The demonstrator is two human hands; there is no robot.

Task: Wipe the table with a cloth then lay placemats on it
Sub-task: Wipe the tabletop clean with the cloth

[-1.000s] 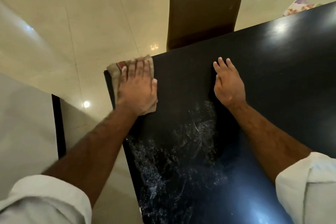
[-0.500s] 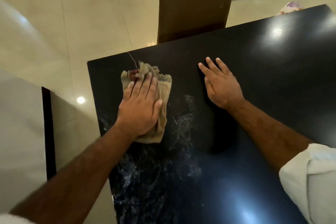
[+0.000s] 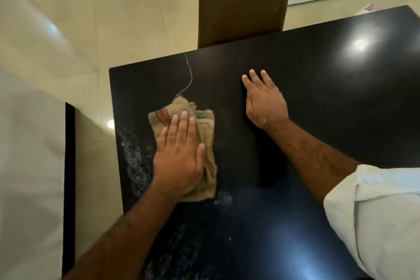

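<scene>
I am pressing the left hand (image 3: 179, 154) flat on the crumpled cloth (image 3: 208, 161), fingers straight and close together. The cloth is lying on the near-left part of the table (image 3: 329, 102). I am bracing the right hand (image 3: 266, 102) flat on the bare top, fingers straight, to the right of the cloth and apart from it. No placemats are in view.

Hazards, as I am judging them:
- A loose thread (image 3: 189, 73) is trailing from the cloth toward the far edge. It could snag or shed there.
- The left edge is lying near the cloth. A leftward stroke could carry the cloth over it.
- Streaks (image 3: 134, 161) are showing near the left edge. The bunched cloth could smear them.

A chair (image 3: 243, 2) is standing against the far edge. Open room is lying to the right and far right.
</scene>
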